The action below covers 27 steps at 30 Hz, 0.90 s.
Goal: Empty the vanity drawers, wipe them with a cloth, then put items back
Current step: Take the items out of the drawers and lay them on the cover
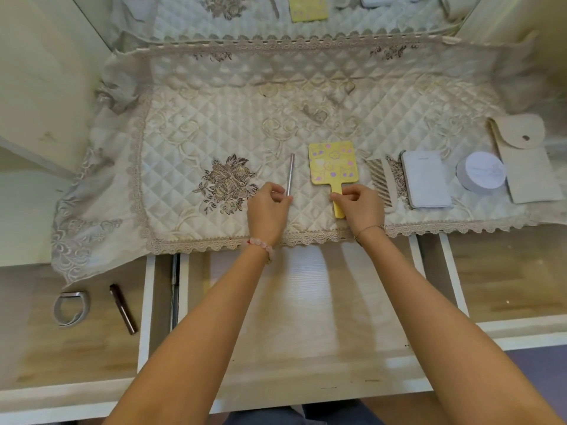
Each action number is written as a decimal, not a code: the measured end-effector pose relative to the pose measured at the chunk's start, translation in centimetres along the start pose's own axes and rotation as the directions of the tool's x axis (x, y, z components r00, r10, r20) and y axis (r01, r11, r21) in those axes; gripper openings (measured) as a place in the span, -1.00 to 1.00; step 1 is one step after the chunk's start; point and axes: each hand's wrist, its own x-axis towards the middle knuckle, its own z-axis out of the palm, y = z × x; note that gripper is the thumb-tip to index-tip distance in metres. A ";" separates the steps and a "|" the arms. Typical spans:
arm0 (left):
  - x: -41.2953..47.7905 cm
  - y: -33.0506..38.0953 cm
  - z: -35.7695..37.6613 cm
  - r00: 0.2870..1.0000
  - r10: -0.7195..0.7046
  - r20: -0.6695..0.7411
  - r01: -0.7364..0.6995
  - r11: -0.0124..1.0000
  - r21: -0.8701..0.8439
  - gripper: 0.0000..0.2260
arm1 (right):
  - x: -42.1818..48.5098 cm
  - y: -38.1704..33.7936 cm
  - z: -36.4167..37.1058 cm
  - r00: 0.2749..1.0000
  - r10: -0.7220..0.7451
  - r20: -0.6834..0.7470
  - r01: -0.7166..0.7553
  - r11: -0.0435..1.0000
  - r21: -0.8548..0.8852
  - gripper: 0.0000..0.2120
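**A:** Nearest us, the wide white middle drawer (306, 384) is sitting pulled right out, showing only its pale ribbed liner. Both arms are reaching across it to the cream quilted, lace-edged cloth (214, 124) covering the vanity top.

**B:** And what are the hands doing?

**A:** The left hand (268, 210) is pinching the near end of a slim silver stick (290, 173) between thumb and curled fingertips. The right hand (359, 210) is curling thumb and fingers round the handle of a yellow flower-printed hand mirror (332, 162). Both things are lying flat on the cloth, near each other but not touching.

**B:** Are they being set down or lifted?

**A:** I cannot tell. I'm judging the emptying unfinished, though. The wood-bottomed left drawer (76, 357) is still holding a silver D-shaped ring (71, 308) and a dark brown tube (123, 308), lying apart.

**B:** Then I'm advising a tidy row. The stick looks likely to roll, so it is lying safest well back from the lace edge.

**A:** A row is already forming right of the mirror: a pale fine-toothed comb (380, 182), a white rectangular case (426, 179), a round white jar (481, 171) and a beige snap-flap pouch (524, 157). The narrow right drawer (506, 271) is showing bare wood.
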 end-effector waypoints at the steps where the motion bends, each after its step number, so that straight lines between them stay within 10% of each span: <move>1: -0.1 -0.1 0.0 1.000 0.015 0.004 -0.015 1.000 0.027 -0.89 | -0.2 0.0 0.1 1.000 -0.020 -0.013 0.019 0.999 -0.039 -0.70; 14: -2.1 -0.6 -2.5 0.977 0.188 0.096 -0.201 0.968 0.150 -0.75 | -3.5 -0.3 -1.7 0.958 -0.274 0.081 0.285 0.935 -0.209 -0.57; 27: -11.7 -3.5 -9.3 0.805 0.563 0.187 -0.545 0.577 0.608 -0.67 | -12.1 0.8 -2.3 0.747 -0.642 0.172 0.660 0.688 -0.301 -0.56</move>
